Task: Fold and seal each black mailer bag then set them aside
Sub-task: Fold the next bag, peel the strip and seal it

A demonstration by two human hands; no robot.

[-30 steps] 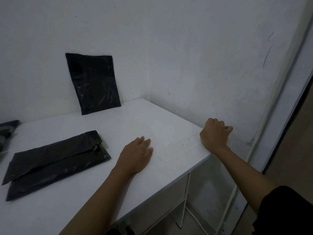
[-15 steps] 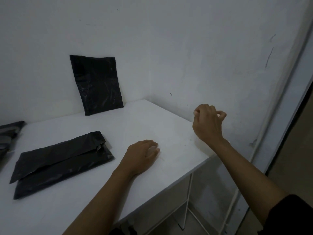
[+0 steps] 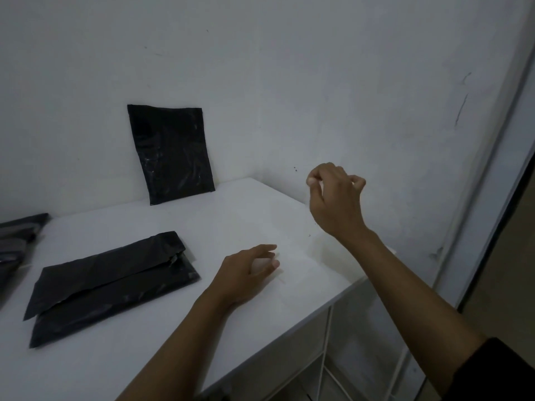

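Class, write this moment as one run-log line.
left hand: empty, on white table | right hand: raised, curled, empty | folded mailer: lying flat | upright mailer: against wall

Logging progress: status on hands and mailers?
Left hand open, hovering over table. Right hand raised, fingers curled, empty. Folded mailer flat; another mailer leaning on wall. Nothing in the way.

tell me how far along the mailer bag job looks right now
Done, it seems: one black mailer bag leans upright against the wall, set aside. In hand: nothing; the left hand rests on the white table, and the right hand is raised, fingers curled, with no bag in it. Left: the bag lying flat has its flap folded but lifting, apparently unsealed. Dark items at the left edge are unclear.
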